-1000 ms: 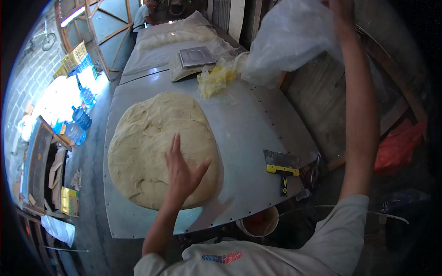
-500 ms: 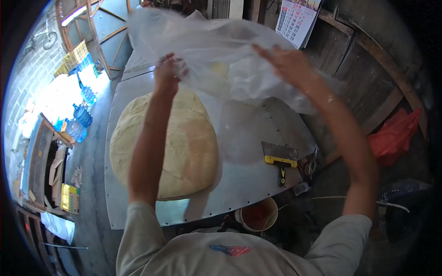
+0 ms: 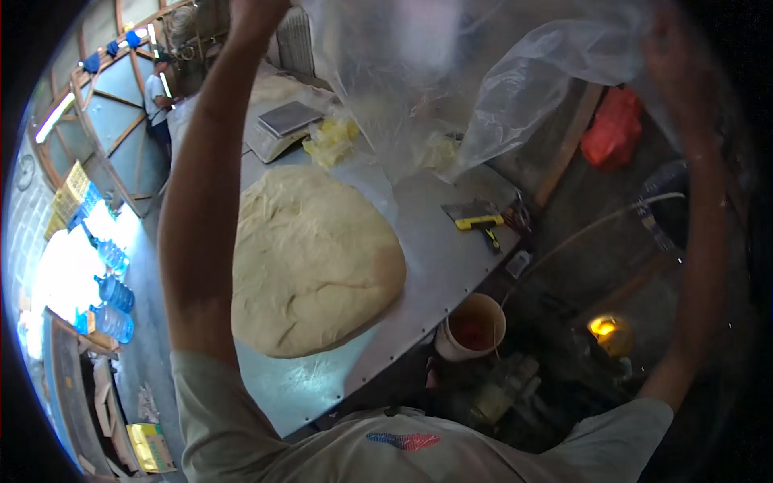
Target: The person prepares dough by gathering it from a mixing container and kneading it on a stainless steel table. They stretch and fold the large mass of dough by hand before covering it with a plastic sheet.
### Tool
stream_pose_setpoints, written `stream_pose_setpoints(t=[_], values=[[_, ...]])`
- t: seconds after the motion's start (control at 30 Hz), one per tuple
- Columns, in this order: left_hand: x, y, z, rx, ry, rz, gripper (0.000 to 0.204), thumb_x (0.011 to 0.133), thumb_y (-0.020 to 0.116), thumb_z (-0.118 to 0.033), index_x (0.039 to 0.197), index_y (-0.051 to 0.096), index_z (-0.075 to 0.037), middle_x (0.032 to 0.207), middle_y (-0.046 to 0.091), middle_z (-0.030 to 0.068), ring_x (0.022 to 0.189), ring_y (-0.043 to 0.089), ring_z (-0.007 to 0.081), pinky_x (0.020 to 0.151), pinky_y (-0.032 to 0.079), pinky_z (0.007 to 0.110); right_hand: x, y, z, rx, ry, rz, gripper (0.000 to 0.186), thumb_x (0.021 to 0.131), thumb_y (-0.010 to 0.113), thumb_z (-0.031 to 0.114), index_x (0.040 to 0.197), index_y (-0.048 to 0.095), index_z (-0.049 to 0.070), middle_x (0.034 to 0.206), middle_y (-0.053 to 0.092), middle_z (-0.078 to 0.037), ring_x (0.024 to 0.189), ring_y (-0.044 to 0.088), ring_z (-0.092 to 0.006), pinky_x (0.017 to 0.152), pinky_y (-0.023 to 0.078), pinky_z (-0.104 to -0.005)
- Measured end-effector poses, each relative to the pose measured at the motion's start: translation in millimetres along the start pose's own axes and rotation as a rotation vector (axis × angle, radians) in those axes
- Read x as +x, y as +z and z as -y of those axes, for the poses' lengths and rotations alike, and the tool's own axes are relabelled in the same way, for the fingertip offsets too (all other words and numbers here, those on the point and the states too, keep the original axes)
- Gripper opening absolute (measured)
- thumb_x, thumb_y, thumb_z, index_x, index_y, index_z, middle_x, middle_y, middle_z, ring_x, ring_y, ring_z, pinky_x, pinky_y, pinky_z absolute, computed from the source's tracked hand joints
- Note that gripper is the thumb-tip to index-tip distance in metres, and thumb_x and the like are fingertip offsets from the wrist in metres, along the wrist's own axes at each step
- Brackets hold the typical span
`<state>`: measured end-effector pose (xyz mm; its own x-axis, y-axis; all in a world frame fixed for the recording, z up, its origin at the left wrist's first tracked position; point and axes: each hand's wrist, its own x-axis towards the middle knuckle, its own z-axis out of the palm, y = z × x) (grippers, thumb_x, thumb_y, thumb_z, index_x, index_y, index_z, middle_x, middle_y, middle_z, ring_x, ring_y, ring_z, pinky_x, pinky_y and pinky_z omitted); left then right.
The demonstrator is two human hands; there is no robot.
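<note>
A clear plastic sheet (image 3: 531,88) hangs spread out across the top of the view, its lower end trailing down onto the metal table. My right hand (image 3: 675,60), raised at the upper right and blurred, grips the sheet's right side. At the top edge, beside the sheet's left part, my left hand (image 3: 259,10) is cut off by the frame, so its fingers are hidden. Below lies a large, flattened mound of pale dough (image 3: 318,266) on the table (image 3: 435,266), uncovered and partly behind my left forearm.
Behind the dough stand a scale (image 3: 288,119) and a crumpled yellow bag (image 3: 332,141). A wide scraper with a yellow handle (image 3: 479,221) lies near the table's right corner. Beside the table are a white bucket (image 3: 477,322) and a red bag (image 3: 613,129). Another person (image 3: 157,101) is far back left.
Both hands have risen and spread apart, lifting the plastic sheet up and to the right. The scale and yellow bag have come into view as my head turned.
</note>
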<state>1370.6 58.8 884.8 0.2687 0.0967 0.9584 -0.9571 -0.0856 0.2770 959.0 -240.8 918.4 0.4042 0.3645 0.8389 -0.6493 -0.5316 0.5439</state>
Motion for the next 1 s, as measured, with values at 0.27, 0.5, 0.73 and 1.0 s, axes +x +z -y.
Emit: stream_pose_setpoints(t=[0.27,0.5,0.73,1.0], values=[[-113.6,27.8,-120.7,-0.913,-0.647,0.579,0.042,0.095,0.045,-0.043,0.102,0.061,-0.005,0.098,0.062,0.0113,0.081,0.064,0.0249,0.072,0.054,0.035,-53.7,-160.2,33.8,0.191,0.103,0.661,0.084,0.077,0.068,0.041,0.14,0.027,0.006,0.134,0.043,-0.022,0.105,0.057,-0.038,0.093,0.044,-0.0417],[-209.9,-38.1,-289.6,-0.561,0.194,0.644,0.022,0.088,0.058,-0.027,0.101,0.065,-0.011,0.096,0.063,0.0154,0.083,0.062,0.034,0.076,0.049,0.04,-99.8,-249.0,128.7,0.663,0.876,0.205,0.124,0.067,0.082,0.033,0.145,-0.009,0.003,0.128,0.043,-0.026,0.1,0.057,-0.0273,0.087,0.048,-0.035],[-293.5,-158.0,-373.1,-0.938,0.401,0.699,0.062,0.077,0.071,-0.032,0.128,0.044,-0.009,0.129,0.046,0.0197,0.11,0.05,0.0399,0.09,0.045,0.042,-136.9,-372.8,101.5,0.781,1.014,0.417,0.052,0.085,0.066,0.022,0.123,0.043,-0.007,0.086,0.063,-0.013,0.073,0.063,-0.0176,0.074,0.051,-0.0301],[-501.2,-195.1,-248.3,-1.483,-2.291,0.228,0.094,0.083,0.049,-0.065,0.143,0.012,-0.003,0.144,0.024,0.0225,0.127,0.036,0.0385,0.1,0.035,0.053,-113.7,-504.1,86.3,0.998,1.264,-0.244,0.02,0.089,0.054,0.012,0.104,0.054,-0.002,0.081,0.063,-0.009,0.081,0.064,-0.0208,0.086,0.05,-0.0381]])
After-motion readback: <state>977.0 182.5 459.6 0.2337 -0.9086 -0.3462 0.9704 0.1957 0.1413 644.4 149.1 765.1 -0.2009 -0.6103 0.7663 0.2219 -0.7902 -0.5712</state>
